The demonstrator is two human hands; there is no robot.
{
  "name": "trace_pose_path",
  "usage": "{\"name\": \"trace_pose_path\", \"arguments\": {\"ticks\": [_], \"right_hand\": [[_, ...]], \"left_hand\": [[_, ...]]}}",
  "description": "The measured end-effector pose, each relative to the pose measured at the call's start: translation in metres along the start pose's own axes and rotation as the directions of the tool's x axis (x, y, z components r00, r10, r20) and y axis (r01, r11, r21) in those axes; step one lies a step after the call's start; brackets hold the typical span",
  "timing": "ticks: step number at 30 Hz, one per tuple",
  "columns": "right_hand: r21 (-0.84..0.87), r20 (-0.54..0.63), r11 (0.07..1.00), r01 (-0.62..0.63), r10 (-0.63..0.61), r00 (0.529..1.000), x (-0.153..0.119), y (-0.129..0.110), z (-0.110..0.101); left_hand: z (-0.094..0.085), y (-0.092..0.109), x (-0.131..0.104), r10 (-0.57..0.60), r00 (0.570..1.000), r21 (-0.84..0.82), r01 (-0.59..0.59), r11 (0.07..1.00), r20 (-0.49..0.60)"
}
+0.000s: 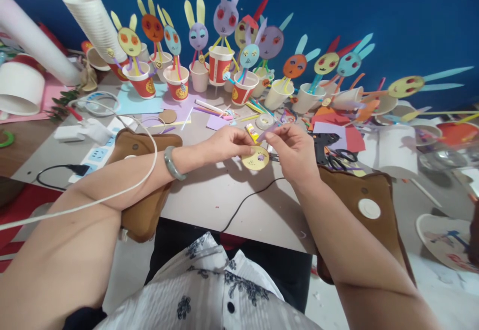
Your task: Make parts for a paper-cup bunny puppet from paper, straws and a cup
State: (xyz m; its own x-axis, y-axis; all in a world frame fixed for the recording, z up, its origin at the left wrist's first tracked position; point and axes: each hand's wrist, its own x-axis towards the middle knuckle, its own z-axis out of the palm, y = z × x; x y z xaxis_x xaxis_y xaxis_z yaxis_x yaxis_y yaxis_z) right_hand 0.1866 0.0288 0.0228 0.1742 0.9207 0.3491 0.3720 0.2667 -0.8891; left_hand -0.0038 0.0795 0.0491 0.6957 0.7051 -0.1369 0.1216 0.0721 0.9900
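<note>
Between thumb and fingers my left hand [234, 143] pinches a round yellow paper face [255, 159] by its upper left edge. A purple eye with drawn lashes and a few small marks show on the disc. My right hand [294, 148] is closed on a narrow purple paper strip [267, 133], held just above and right of the disc. Under my hands, a glue stick box or yellow-and-red packet [252, 131] lies on the table, partly hidden. A roll of clear tape [265, 120] rests just behind.
Paper-cup rabbit figures [225, 18] line the back by the blue wall. A black glue gun [324, 145] and black scissors [342, 158] lie right of my right hand. Brown cushions [144, 210] flank the workspace. A white cable [153, 145] crosses over my left forearm; a power strip [99, 153] sits at left.
</note>
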Motion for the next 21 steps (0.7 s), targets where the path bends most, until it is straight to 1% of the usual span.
{"name": "trace_pose_path", "arguments": {"ticks": [2, 5, 12, 16, 21], "right_hand": [[0.037, 0.035, 0.999, -0.040, 0.039, 0.999, -0.001, -0.001, -0.001], [0.008, 0.038, 0.998, -0.060, 0.059, 0.998, -0.002, -0.006, -0.001], [-0.026, 0.068, 0.998, -0.061, 0.063, 0.996, -0.003, -0.013, 0.000], [-0.052, 0.081, 0.998, -0.041, 0.046, 0.996, -0.003, -0.013, 0.000], [-0.080, 0.095, 0.997, -0.015, 0.023, 0.995, -0.002, -0.014, 0.000]], "left_hand": [[0.000, 0.000, 0.000, -0.024, 1.000, 0.013, 0.024, 1.000, -0.020], [0.000, 0.001, 0.001, -0.063, 0.996, 0.029, 0.065, 0.997, -0.056], [0.002, 0.007, 0.000, -0.104, 0.992, 0.047, 0.108, 0.993, -0.077], [0.002, 0.007, -0.001, -0.109, 0.992, 0.046, 0.112, 0.993, -0.059], [0.002, 0.007, -0.002, -0.117, 0.989, 0.134, 0.129, 0.982, -0.094]]}}
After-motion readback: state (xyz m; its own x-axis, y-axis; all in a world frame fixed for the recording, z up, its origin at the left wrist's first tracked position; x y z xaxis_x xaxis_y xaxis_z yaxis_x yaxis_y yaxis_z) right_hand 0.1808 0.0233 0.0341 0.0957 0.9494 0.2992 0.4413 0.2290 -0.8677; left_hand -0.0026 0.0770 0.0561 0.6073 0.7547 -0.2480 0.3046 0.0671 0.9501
